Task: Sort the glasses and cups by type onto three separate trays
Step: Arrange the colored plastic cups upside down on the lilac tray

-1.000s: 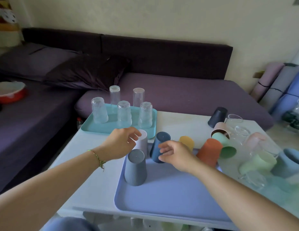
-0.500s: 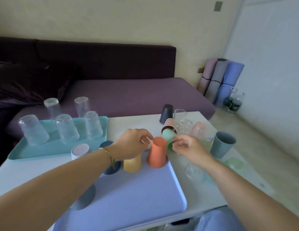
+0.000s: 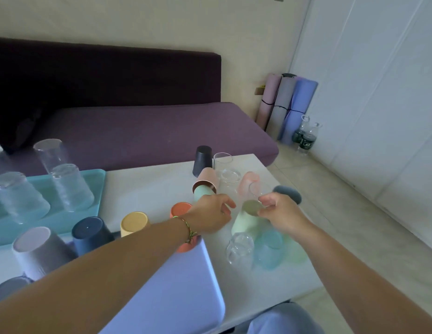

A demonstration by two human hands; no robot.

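both hands have swung right, away from the orange cup point(image 3: 182, 209): the right hand point(image 3: 280, 213) now pinches in its grip the base of the pale green cup point(image 3: 243, 222), a matte tumbler, upturned and tilted, just right of the lilac tray point(image 3: 186, 297). the left hand point(image 3: 210, 213) curls beside it; whether its grip holds anything i cannot tell. a clear glass point(image 3: 239, 249) crowds its near side, the right edge of the surface point(image 3: 149, 186) is close, and bare room lies far left.
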